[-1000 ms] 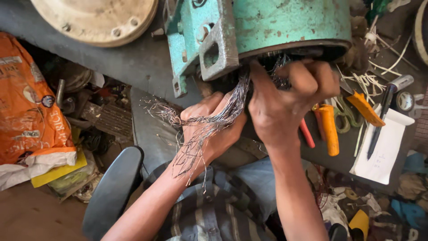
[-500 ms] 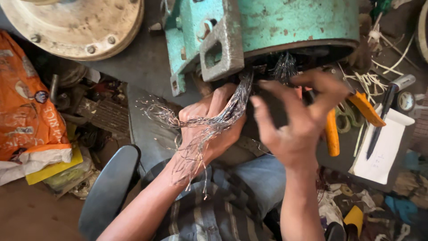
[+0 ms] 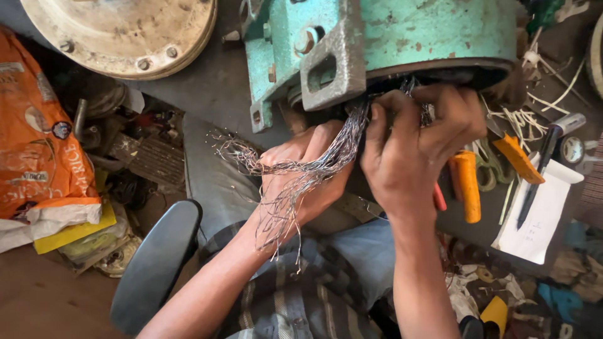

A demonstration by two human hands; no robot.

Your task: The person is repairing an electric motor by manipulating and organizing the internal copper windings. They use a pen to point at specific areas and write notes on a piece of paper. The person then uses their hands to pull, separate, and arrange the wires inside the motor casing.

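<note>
Back in goes our right hand [image 3: 418, 147], fingers curled into the teal motor housing [image 3: 402, 37] and pinching the winding wires; our left hand [image 3: 308, 169] fists the frayed wire bundle [image 3: 286, 182] hanging below the housing mouth.

Left hand [image 3: 308, 172] clenched in a fist grip, right hand [image 3: 414, 147] raised, fingers curled forward.

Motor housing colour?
Teal-green, chipped and rusty, on the motor housing; head view shows it best.
</note>
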